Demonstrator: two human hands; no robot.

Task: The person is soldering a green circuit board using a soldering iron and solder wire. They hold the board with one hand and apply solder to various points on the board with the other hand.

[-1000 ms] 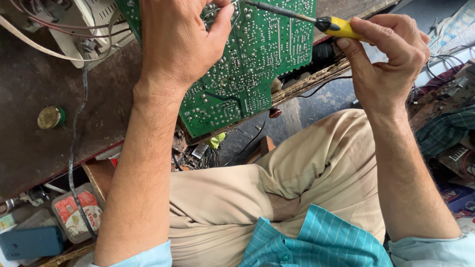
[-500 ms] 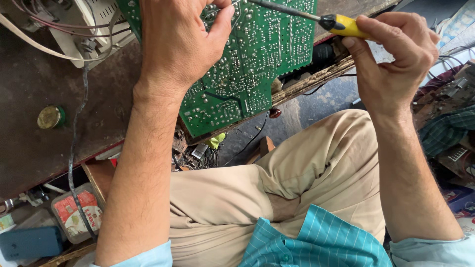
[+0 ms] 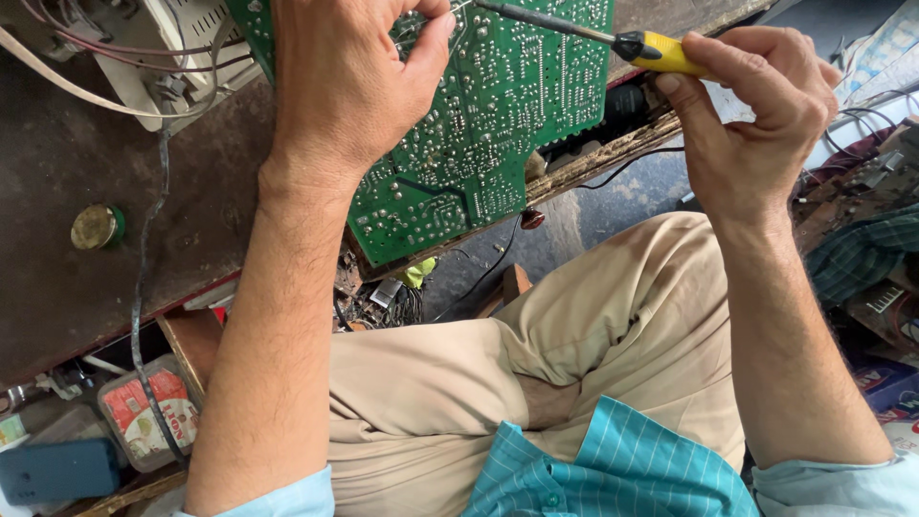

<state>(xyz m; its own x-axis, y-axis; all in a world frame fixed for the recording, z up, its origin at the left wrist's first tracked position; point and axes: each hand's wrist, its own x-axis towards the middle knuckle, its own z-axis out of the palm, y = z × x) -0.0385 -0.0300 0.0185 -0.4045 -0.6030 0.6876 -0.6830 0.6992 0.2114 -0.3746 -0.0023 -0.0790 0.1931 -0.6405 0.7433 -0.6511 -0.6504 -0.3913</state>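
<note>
A green circuit board (image 3: 498, 124), solder side up, lies tilted at the edge of a dark worn workbench (image 3: 57, 239). My left hand (image 3: 345, 77) rests on the board's upper left part, fingers curled near a thin wire at the top edge. In my right hand (image 3: 756, 105) is a soldering iron (image 3: 613, 38) with a yellow handle and a dark metal shaft. Its tip points left toward the board's top, close to my left fingertips. My knees in beige trousers are below the board.
A small round brass-coloured tin (image 3: 96, 227) sits on the bench at left. A white device with red and white wires (image 3: 124, 48) stands at top left. A plastic box (image 3: 148, 412) and blue object (image 3: 57, 469) lie lower left. Clutter and cables fill the right edge.
My right hand with the soldering iron has shifted slightly up and right. My left hand and the board have stayed put.
</note>
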